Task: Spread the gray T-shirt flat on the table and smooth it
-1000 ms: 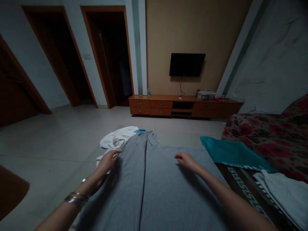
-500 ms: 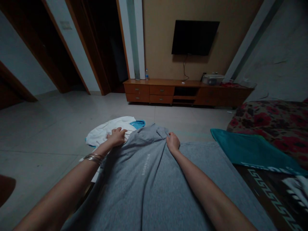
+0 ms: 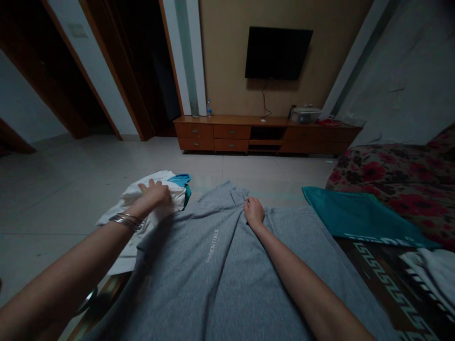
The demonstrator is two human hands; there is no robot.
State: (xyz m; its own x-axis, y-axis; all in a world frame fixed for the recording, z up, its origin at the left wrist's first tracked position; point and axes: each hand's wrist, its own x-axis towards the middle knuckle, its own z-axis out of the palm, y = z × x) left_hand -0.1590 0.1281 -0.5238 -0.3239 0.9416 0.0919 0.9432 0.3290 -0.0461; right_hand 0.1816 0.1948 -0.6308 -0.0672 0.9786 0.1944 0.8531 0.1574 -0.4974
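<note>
A grey T-shirt (image 3: 245,270) with pale "ESSENTIALS" lettering lies spread before me, creased from the right hand's grip toward its near side. My right hand (image 3: 254,211) is closed on the shirt's far edge, pinching a fold. My left hand (image 3: 154,196), with metal bangles at the wrist, is over a heap of white cloth (image 3: 130,194) beside the shirt's left edge. Its fingers look apart, and its near side is smeared by motion. Blue and teal cloth (image 3: 180,180) pokes out of the white heap.
To the right lie a teal cloth (image 3: 355,213), a dark patterned surface (image 3: 387,284) and a white striped cloth (image 3: 433,270). A flowered sofa cover (image 3: 384,170) stands beyond. Across the tiled floor (image 3: 88,166) are a wooden TV cabinet (image 3: 231,132) and a wall television (image 3: 279,53).
My left hand has moved left, away from the shirt's edge, and the white heap has shifted left with it. The shirt's left part lies flatter. My right hand keeps its grip.
</note>
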